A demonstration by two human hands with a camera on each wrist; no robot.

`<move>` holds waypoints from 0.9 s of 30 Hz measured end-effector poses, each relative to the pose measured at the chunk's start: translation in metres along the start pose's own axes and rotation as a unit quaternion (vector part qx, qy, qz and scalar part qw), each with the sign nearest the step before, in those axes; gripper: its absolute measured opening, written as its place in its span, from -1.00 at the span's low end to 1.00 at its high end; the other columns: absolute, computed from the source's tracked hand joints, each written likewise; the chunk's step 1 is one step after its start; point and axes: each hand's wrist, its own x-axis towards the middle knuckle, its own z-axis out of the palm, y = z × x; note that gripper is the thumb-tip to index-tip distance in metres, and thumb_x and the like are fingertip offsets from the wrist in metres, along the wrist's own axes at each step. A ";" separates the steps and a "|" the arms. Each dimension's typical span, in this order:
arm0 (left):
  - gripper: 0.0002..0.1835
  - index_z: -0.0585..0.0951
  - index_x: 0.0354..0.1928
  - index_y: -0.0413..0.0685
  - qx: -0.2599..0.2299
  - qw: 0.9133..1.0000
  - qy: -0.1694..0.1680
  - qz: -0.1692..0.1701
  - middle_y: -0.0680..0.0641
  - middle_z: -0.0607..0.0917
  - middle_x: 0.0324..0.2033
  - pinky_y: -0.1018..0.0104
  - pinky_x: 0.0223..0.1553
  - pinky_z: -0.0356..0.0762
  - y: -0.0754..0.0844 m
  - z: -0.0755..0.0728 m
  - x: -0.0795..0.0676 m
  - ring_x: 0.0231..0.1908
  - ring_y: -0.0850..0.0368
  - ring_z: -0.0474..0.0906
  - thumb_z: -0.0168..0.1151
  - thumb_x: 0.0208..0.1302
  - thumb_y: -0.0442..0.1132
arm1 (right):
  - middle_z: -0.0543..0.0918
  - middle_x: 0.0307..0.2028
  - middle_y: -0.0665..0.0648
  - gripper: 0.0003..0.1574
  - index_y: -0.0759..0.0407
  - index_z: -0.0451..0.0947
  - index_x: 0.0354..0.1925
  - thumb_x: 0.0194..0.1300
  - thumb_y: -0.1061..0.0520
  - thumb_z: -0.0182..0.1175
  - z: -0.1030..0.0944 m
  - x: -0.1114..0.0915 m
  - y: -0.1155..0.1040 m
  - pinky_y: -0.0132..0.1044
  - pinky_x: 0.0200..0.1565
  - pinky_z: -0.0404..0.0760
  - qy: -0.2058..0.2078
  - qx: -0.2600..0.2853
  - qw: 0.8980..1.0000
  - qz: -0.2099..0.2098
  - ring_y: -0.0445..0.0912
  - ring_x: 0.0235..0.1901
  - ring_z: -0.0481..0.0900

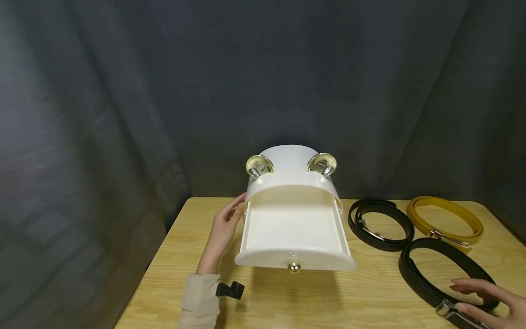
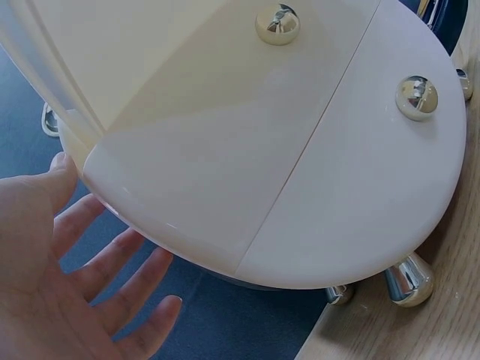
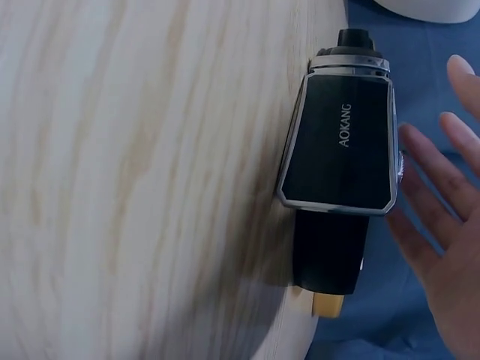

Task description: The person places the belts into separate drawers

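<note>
A glossy white rounded storage box with two gold ear-shaped pieces stands on the table, its upper drawer pulled out and bare inside. A lower drawer front shows below it in the left wrist view. My left hand rests against the box's left side, fingers loosely spread along the curved edge. At the front right lies a coiled black belt. Around its buckle end, my right hand is spread with relaxed fingers. "AOKANG" is lettered on the buckle, with the fingertips close beside it.
Behind the front belt, another coiled black belt lies right of the box. A coiled mustard-yellow belt sits at the back right. The wooden table ends at a dark curtain behind.
</note>
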 end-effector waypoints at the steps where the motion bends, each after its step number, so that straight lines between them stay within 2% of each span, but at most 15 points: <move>1: -0.57 0.49 0.36 0.00 0.000 1.000 0.002 -0.001 -0.11 0.51 0.29 -0.08 0.19 0.40 0.000 0.000 0.000 0.15 -0.09 0.53 0.05 0.53 -0.11 | 0.49 -0.30 -0.48 -0.44 0.35 0.60 -0.07 -0.09 0.31 0.57 0.001 -0.001 0.001 -0.51 -0.46 0.39 0.010 0.009 1.000 -0.011 -0.63 -0.33 0.35; 4: -0.57 0.49 0.36 -0.01 0.001 1.000 0.002 -0.003 -0.12 0.51 0.29 -0.09 0.19 0.40 -0.002 0.000 0.000 0.15 -0.10 0.53 0.05 0.53 -0.11 | 0.42 -0.25 -0.55 -0.40 0.37 0.59 -0.07 -0.13 0.35 0.57 0.003 -0.001 0.003 -0.64 -0.41 0.35 0.012 0.019 0.999 -0.025 -0.64 -0.30 0.36; 6: -0.56 0.48 0.36 -0.02 0.002 1.000 0.002 -0.003 -0.12 0.51 0.29 -0.09 0.19 0.41 -0.002 0.001 -0.001 0.14 -0.10 0.53 0.05 0.54 -0.11 | 0.44 -0.24 -0.50 -0.39 0.39 0.58 -0.05 -0.11 0.31 0.58 0.002 -0.001 0.003 -0.63 -0.40 0.36 0.000 0.018 1.000 -0.016 -0.64 -0.31 0.35; 8: -0.56 0.48 0.37 -0.03 0.001 1.000 0.001 -0.004 -0.13 0.51 0.29 -0.09 0.18 0.41 -0.002 0.001 -0.002 0.14 -0.10 0.53 0.05 0.54 -0.11 | 0.49 -0.26 -0.42 -0.38 0.39 0.57 -0.03 -0.08 0.24 0.58 0.002 -0.001 0.004 -0.55 -0.43 0.41 -0.023 0.008 1.000 0.002 -0.64 -0.32 0.34; 12: -0.56 0.49 0.36 -0.01 0.000 1.000 0.003 -0.006 -0.12 0.51 0.28 -0.12 0.18 0.40 -0.003 0.001 -0.002 0.14 -0.10 0.53 0.05 0.53 -0.10 | 0.62 -0.27 -0.07 -0.33 0.42 0.56 0.01 -0.01 0.14 0.57 0.001 0.001 0.007 -0.36 -0.46 0.49 -0.077 -0.005 0.997 0.030 -0.61 -0.35 0.35; 15: -0.56 0.49 0.36 0.01 0.001 1.000 0.003 -0.007 -0.10 0.52 0.28 -0.13 0.18 0.40 -0.003 0.001 -0.001 0.14 -0.10 0.53 0.06 0.53 -0.08 | 0.65 -0.20 0.19 -0.27 0.47 0.52 0.06 0.02 0.10 0.55 0.001 0.003 0.009 -0.15 -0.37 0.59 -0.116 -0.002 0.992 0.044 -0.57 -0.37 0.38; 19: -0.55 0.48 0.37 0.00 0.002 1.000 0.001 -0.007 -0.11 0.51 0.29 -0.12 0.18 0.40 -0.001 0.001 -0.001 0.15 -0.09 0.52 0.04 0.54 -0.08 | 0.64 -0.10 0.36 -0.16 0.49 0.47 0.13 0.08 -0.02 0.52 -0.001 0.004 0.011 0.13 -0.27 0.58 -0.165 0.003 0.984 0.072 -0.52 -0.38 0.42; 22: -0.55 0.47 0.38 0.00 0.000 1.000 -0.001 -0.007 -0.12 0.50 0.30 -0.12 0.20 0.38 0.000 0.001 -0.002 0.16 -0.09 0.51 0.03 0.54 -0.07 | 0.61 -0.04 0.39 -0.13 0.51 0.43 0.19 0.16 -0.07 0.46 -0.002 0.006 0.012 0.04 -0.26 0.61 -0.208 0.014 0.973 0.096 -0.45 -0.35 0.48; 25: -0.55 0.47 0.38 0.01 0.000 1.000 0.000 -0.010 -0.12 0.51 0.29 -0.13 0.20 0.38 0.001 0.001 -0.002 0.15 -0.08 0.51 0.04 0.54 -0.07 | 0.57 0.00 0.35 -0.16 0.54 0.35 0.23 0.27 -0.03 0.38 -0.002 0.006 0.014 -0.13 -0.31 0.62 -0.250 0.047 0.961 0.107 -0.36 -0.29 0.53; 27: -0.55 0.48 0.37 0.01 0.000 1.000 0.000 -0.009 -0.11 0.51 0.28 -0.12 0.19 0.39 0.001 0.001 -0.002 0.15 -0.08 0.52 0.04 0.54 -0.07 | 0.58 0.00 0.06 -0.29 0.52 0.37 0.22 0.31 0.08 0.34 -0.001 0.004 0.019 -0.24 -0.37 0.60 -0.258 0.075 0.959 0.087 -0.34 -0.29 0.54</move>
